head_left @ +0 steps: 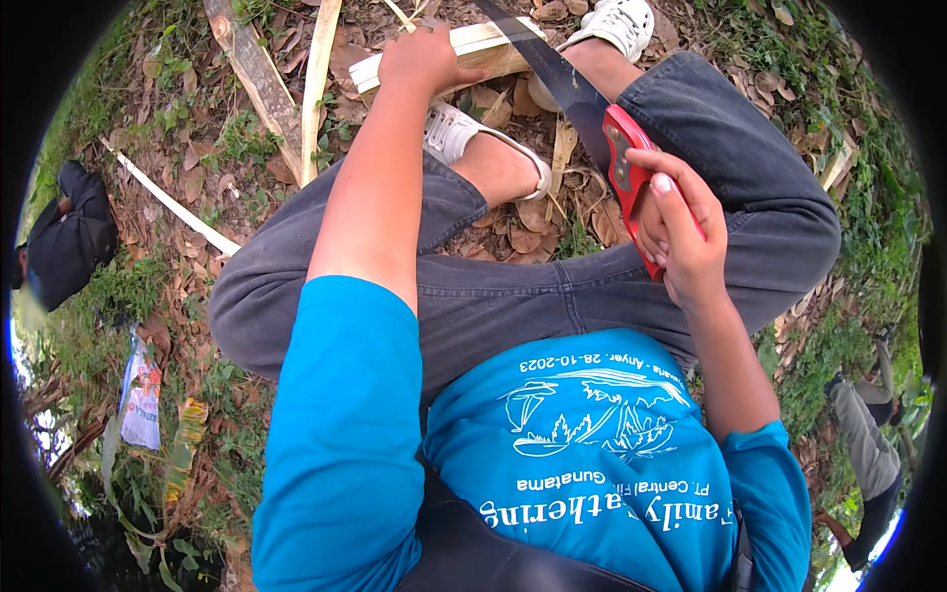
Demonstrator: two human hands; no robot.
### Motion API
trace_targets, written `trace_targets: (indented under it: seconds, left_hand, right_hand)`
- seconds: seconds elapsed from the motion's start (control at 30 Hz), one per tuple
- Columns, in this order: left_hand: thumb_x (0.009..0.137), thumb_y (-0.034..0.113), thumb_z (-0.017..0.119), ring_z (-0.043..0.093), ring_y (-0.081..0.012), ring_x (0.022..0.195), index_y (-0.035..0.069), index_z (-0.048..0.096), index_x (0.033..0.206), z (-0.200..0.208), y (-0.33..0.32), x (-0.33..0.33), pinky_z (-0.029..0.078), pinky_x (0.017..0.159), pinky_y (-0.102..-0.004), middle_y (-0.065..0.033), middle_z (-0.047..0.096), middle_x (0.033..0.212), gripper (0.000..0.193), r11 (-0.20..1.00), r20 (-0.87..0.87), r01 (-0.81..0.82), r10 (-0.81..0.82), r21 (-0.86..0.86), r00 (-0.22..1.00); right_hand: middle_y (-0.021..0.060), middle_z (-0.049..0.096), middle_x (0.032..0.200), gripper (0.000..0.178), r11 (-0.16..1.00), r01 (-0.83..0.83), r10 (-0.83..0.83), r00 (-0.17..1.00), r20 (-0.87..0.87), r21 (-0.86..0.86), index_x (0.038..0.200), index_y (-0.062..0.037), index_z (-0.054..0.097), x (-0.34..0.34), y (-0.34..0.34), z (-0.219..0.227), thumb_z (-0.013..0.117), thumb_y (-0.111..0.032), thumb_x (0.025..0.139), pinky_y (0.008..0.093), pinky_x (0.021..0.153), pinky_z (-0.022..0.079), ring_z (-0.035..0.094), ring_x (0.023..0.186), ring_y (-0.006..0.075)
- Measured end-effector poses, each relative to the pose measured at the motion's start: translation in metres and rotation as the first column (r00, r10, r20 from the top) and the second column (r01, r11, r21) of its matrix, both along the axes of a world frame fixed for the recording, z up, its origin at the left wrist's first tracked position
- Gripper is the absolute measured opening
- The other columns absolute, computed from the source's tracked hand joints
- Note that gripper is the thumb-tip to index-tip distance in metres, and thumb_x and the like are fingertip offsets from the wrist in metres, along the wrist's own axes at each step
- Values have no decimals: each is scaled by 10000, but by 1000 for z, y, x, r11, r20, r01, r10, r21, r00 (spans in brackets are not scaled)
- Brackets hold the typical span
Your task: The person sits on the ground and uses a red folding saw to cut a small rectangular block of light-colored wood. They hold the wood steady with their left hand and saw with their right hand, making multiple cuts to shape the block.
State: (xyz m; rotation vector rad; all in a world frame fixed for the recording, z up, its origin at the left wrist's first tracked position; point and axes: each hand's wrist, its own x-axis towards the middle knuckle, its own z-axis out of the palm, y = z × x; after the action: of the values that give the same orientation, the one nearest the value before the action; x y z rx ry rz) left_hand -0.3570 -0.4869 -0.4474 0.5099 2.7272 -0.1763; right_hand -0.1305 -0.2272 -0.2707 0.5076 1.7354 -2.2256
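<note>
My right hand [681,222] is wrapped round the red handle of a handsaw [577,94]. Its dark blade slants up and to the left, passing over the right part of some pale split wood pieces [493,61]. Whether the teeth touch the wood, I cannot tell. My left hand [422,61] grips the left part of these pieces from above, its thumb stretched along them; part of its fingers is hidden. The wood lies crosswise between my two feet, which are in white shoes.
Left of the wood lie a rough-barked log [258,89] and a long pale strip [318,84]. Another thin strip [178,205] lies farther left. Dry leaves and grass cover the ground. A plastic bag [141,395], a dark-clothed person [74,237] and another person [868,434] are at the sides.
</note>
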Motion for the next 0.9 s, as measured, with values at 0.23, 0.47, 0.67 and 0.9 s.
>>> trace_targets:
  seconds: [0.23, 0.47, 0.67, 0.9]
  left_hand:
    - [720, 823, 730, 686, -329, 1183, 83, 601, 1380, -1, 9, -1, 531, 1015, -485, -160, 715, 1248, 1000, 999, -65, 18, -16, 30, 998]
    - [697, 779, 781, 683, -314, 1180, 81, 592, 1357, 14, -9, 3, 509, 993, -478, -143, 712, 1253, 979, 988, 77, -114, 106, 100, 991]
    - [1006, 285, 562, 509, -336, 1376, 195, 714, 1314, -39, 19, 12, 255, 1167, -702, -56, 651, 1378, 354, 922, -203, -381, 386, 63, 900]
    - [1031, 324, 518, 417, -412, 1468, 136, 627, 1426, -55, 54, 34, 190, 1236, -678, -130, 542, 1534, 451, 878, -409, -466, 467, 110, 784]
  right_hand:
    - [-110, 389, 614, 300, 999, 49, -49, 999, -8, 18, 1312, 4, 647, -77, -26, -46, 492, -129, 1091, 200, 452, 280, 311, 491, -13]
    - [-81, 378, 618, 310, 998, -9, 10, 1000, -6, 60, 1328, 38, 611, 1, -10, -16, 473, -125, 1104, 203, 445, 291, 321, 474, 5]
    - [-44, 297, 592, 414, 997, -68, 68, 998, -1, 26, 1459, 19, 508, -11, -4, 2, 411, -220, 1135, 221, 414, 290, 284, 438, 49]
    - [-44, 301, 578, 486, 987, -152, 153, 988, -16, 47, 1507, -10, 466, -10, 7, 10, 473, -289, 1109, 213, 409, 292, 288, 415, 50]
